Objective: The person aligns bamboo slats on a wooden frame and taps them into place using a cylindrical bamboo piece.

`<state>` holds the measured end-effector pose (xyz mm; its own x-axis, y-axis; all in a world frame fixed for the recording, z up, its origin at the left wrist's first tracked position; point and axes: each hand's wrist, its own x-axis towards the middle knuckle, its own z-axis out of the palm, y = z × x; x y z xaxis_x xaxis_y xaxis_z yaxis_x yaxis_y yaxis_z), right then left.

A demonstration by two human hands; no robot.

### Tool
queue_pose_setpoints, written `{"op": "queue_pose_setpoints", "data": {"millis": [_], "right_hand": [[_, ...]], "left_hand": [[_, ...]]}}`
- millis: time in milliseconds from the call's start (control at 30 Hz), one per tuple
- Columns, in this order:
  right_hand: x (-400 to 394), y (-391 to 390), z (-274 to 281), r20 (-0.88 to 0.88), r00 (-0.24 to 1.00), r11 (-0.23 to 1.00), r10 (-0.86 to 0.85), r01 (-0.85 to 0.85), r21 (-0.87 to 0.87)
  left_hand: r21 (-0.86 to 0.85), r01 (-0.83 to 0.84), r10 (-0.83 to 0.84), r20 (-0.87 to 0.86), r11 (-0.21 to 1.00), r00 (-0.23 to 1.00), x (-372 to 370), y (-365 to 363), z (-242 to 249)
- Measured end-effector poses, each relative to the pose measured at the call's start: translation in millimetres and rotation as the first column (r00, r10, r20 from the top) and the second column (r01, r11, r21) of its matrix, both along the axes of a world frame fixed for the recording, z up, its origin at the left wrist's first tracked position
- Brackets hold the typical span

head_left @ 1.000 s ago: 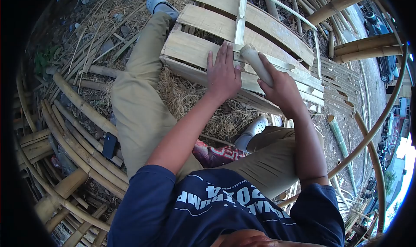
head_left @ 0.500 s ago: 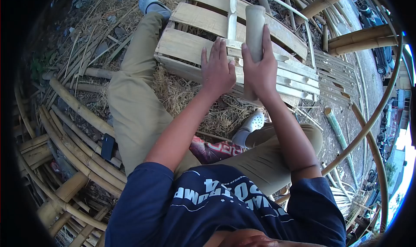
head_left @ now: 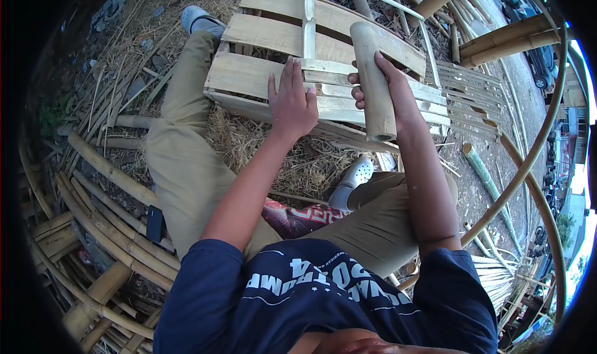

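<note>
A thick piece of bamboo (head_left: 372, 80) is gripped in my right hand (head_left: 399, 90), its lower end tilted toward me. My fingers wrap round it from beneath and behind. My left hand (head_left: 293, 108) lies with fingers stretched out at the ends of several split bamboo strips (head_left: 348, 105), nearly touching or pressing them. These strips rest side by side across a low platform of wooden boards (head_left: 245, 74). One pale strip (head_left: 309, 27) runs across the boards from the far side to the strips.
Bamboo poles (head_left: 118, 226) lie stacked at my left, with a dark phone (head_left: 155, 223) on them. Dry straw (head_left: 249, 142) covers the ground between my legs. At right, a curved bamboo pole (head_left: 528, 174) crosses near my arm, and a slatted bamboo panel (head_left: 466, 96) lies beyond the platform.
My right hand has turned the bamboo piece, its lower end swinging right and its grip now showing fingertips on the left side. The left hand stays flat at the strip ends.
</note>
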<state>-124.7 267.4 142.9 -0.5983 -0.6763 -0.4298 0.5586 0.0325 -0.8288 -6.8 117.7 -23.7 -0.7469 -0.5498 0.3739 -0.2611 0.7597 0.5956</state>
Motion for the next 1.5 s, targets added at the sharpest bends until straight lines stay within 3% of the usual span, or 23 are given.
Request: {"op": "queue_pose_setpoints", "data": {"millis": [100, 300, 400, 533, 700, 800, 933, 1067, 1167, 1233, 1333, 1367, 1500], "right_hand": [[5.9, 4.1, 4.5, -0.055, 0.997, 0.988, -0.056, 0.064, 0.143], [2.4, 16.2, 8.7, -0.062, 0.998, 0.994, 0.012, -0.005, 0.108], [8.5, 16.1, 16.4, -0.309, 0.945, 0.989, 0.11, -0.074, 0.126], [0.7, 18.6, 10.2, -0.484, 0.85, 0.974, 0.207, -0.133, 0.183], [6.2, 21.6, 8.0, -0.611, 0.765, 0.979, 0.206, -0.155, 0.135], [2.6, 25.8, 12.3, -0.53, 0.802, 0.955, 0.276, -0.167, 0.245], [16.7, 26.1, 13.6, -0.06, 0.996, 0.988, 0.071, -0.062, 0.138], [21.4, 46.4, -9.8, -0.338, 0.917, 0.899, 0.211, -0.046, 0.435], [27.5, 58.3, -22.0, -0.406, 0.857, 0.906, 0.316, -0.147, 0.396], [30.4, 61.1, -22.3, -0.448, 0.804, 0.884, 0.391, -0.193, 0.426], [41.2, 56.4, -28.9, -0.547, 0.764, 0.871, 0.341, -0.038, 0.49], [41.0, 57.5, -24.6, -0.471, 0.818, 0.843, 0.33, -0.031, 0.538], [31.3, 62.4, -19.7, -0.527, 0.782, 0.852, 0.333, -0.011, 0.523]], "left_hand": [[-0.014, 0.004, -0.004, 0.007, 1.0, 1.0, 1.1, 0.6, -0.8], [-0.007, 0.01, -0.01, 0.025, 1.0, 1.0, 1.1, -0.6, -0.8], [-0.007, 0.016, -0.016, 0.022, 1.0, 1.0, 1.1, -1.1, -0.5], [-0.004, 0.025, -0.025, 0.019, 1.0, 1.0, 2.7, -1.0, -0.9], [0.019, 0.038, -0.038, 0.009, 0.999, 0.999, 3.6, -1.7, 2.2], [0.06, 0.06, -0.061, 0.023, 0.996, 0.998, 3.6, -5.3, 4.7], [0.128, 0.104, -0.114, 0.071, 0.986, 0.991, 7.3, -13.9, 13.0], [0.126, 0.231, -0.253, 0.198, 0.965, 0.947, 22.3, -28.4, 41.1], [0.101, 0.366, -0.378, 0.164, 0.925, 0.911, 32.3, -46.5, 42.2], [0.167, 0.348, -0.371, 0.13, 0.922, 0.92, 26.0, -60.1, 37.2], [0.173, 0.28, -0.288, 0.02, 0.944, 0.957, 2.4, -70.7, 39.7], [0.168, 0.249, -0.248, -0.025, 0.954, 0.968, -4.3, -69.6, 40.9], [0.017, 0.158, -0.155, 0.306, 0.987, 0.939, -27.3, -62.4, 85.4]]}}
